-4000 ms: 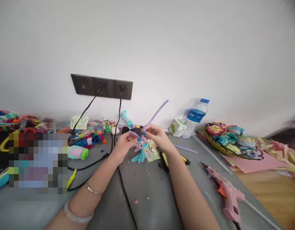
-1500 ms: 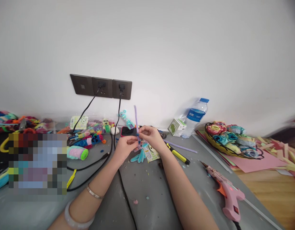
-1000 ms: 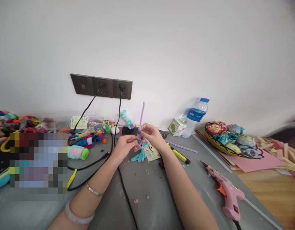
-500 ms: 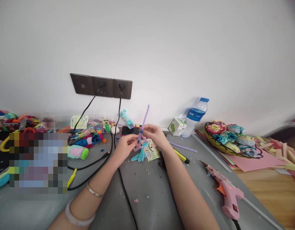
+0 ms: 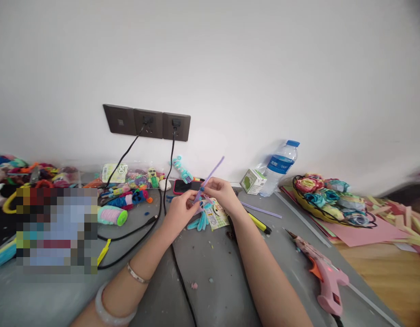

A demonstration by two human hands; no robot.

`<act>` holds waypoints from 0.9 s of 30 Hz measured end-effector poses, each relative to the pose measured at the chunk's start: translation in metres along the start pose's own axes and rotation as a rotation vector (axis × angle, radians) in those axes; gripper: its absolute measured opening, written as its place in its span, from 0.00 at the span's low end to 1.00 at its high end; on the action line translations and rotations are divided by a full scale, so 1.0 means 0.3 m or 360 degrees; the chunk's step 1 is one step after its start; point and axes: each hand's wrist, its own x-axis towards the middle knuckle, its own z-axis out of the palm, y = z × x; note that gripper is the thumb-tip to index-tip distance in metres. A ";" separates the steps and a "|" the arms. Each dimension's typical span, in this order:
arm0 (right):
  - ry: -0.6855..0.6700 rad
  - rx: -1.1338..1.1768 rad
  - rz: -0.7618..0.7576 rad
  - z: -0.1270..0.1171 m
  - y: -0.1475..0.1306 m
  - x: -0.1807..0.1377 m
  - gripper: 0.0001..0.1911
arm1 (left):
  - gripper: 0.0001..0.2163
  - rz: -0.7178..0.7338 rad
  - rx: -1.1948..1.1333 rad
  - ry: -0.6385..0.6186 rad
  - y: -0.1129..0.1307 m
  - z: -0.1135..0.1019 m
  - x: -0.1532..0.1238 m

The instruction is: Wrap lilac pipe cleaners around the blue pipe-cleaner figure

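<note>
Between my two hands is a purple pipe cleaner (image 5: 215,169), its free end slanting up to the right. My left hand (image 5: 182,210) pinches its lower part, where a small blue piece shows. The fingers of my right hand (image 5: 222,193) are closed on it just above. Just below my fingertips lie light-blue pipe cleaner loops (image 5: 199,222) and a green-checked card (image 5: 217,218); my hands partly cover them. Another purple pipe cleaner (image 5: 262,210) rests on the table to the right, beside a yellow cutter (image 5: 259,223).
A pink glue gun (image 5: 329,277) lies at right, near a basket of paper flowers (image 5: 327,200). A water bottle (image 5: 280,165) and small box (image 5: 253,181) stand by the wall. Black cables (image 5: 177,268) cross the grey table. A thread spool (image 5: 112,215) lies at left.
The purple pipe cleaner's free end has tilted over to the right and a little down. My hands stay close together in nearly the same place.
</note>
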 end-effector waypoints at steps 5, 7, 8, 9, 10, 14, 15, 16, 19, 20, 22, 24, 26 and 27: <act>-0.0073 0.0023 0.0037 0.016 -0.004 -0.002 0.10 | 0.06 0.0016 -0.0021 0.0099 0.001 -0.005 -0.002; -0.0091 -0.0003 0.0056 0.020 -0.008 -0.004 0.11 | 0.06 0.0012 -0.0011 0.0133 0.003 -0.010 0.000; -0.0096 -0.0016 0.0075 0.021 -0.011 -0.006 0.12 | 0.06 0.0013 -0.0011 0.0137 0.003 -0.012 0.001; -0.0101 -0.0026 0.0099 0.021 -0.014 -0.007 0.12 | 0.06 0.0015 -0.0011 0.0139 0.004 -0.014 0.002; -0.0102 -0.0033 0.0121 0.021 -0.017 -0.009 0.13 | 0.05 0.0020 -0.0010 0.0139 0.004 -0.017 0.003; -0.0103 -0.0069 0.0157 0.013 -0.019 -0.012 0.14 | 0.06 0.0031 0.0000 0.0148 0.004 -0.022 0.004; -0.0111 -0.0091 0.0157 0.009 -0.017 -0.012 0.14 | 0.06 0.0028 -0.0002 0.0151 0.003 -0.023 0.004; -0.0124 -0.0118 0.0162 0.005 -0.015 -0.011 0.14 | 0.06 0.0025 -0.0004 0.0154 0.002 -0.023 0.004; -0.0176 -0.0212 0.0197 -0.006 -0.008 -0.009 0.13 | 0.07 0.0023 0.0010 0.0168 -0.001 -0.023 0.005; -0.0187 -0.0236 0.0199 -0.007 -0.007 -0.008 0.13 | 0.07 0.0019 0.0013 0.0172 -0.003 -0.022 0.005; -0.0190 -0.0265 0.0169 -0.007 -0.008 -0.008 0.11 | 0.07 0.0004 0.0006 0.0169 -0.006 -0.021 0.006; -0.0179 -0.0281 0.0114 -0.001 -0.012 -0.009 0.09 | 0.07 -0.0002 0.0002 0.0163 -0.009 -0.019 0.007; -0.0170 -0.0298 0.0070 0.006 -0.018 -0.011 0.07 | 0.08 0.0014 0.0011 0.0152 -0.011 -0.019 0.008; -0.0172 -0.0301 0.0057 0.008 -0.020 -0.011 0.07 | 0.09 0.0026 0.0016 0.0143 -0.012 -0.019 0.008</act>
